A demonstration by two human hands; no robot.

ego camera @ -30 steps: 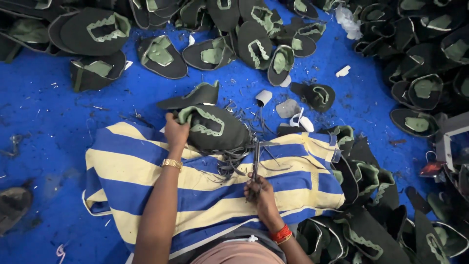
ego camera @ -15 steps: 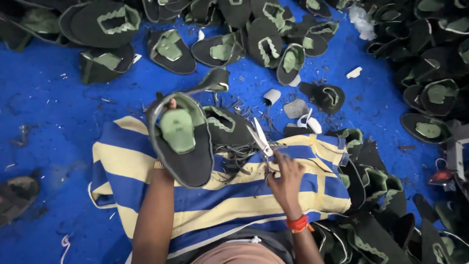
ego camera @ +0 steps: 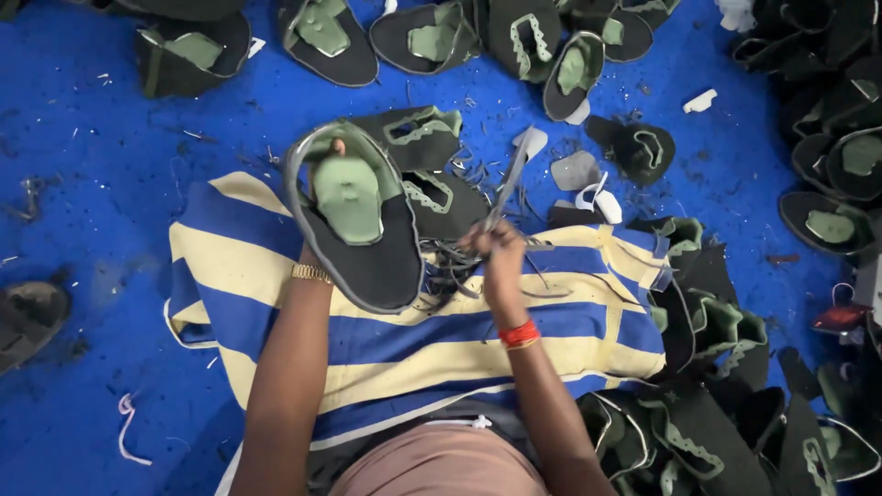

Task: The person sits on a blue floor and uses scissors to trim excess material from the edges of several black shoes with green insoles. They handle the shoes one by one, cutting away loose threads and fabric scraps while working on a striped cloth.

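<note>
My left hand (ego camera: 323,174) holds up a black shoe upper with a pale green tongue (ego camera: 354,216), fingers behind it so only a fingertip shows at its top edge. My right hand (ego camera: 494,255) grips a pair of scissors (ego camera: 507,184) whose blades point up and away, just right of the held upper. Two more black and green uppers (ego camera: 432,174) lie under and behind the held one on a blue and cream striped cloth (ego camera: 413,340) spread over my lap. Thin black trimmings (ego camera: 455,262) are piled between my hands.
Blue floor sheet (ego camera: 92,184) all around. Several black and green uppers lie along the far edge (ego camera: 423,37) and in heaps on the right (ego camera: 717,367). White scraps (ego camera: 577,170) lie past the cloth. A dark shoe (ego camera: 28,312) sits at the left.
My left hand lifted one upper off the pile and turned its inside toward me. My right hand with the scissors rose from the cloth and moved closer to the upper.
</note>
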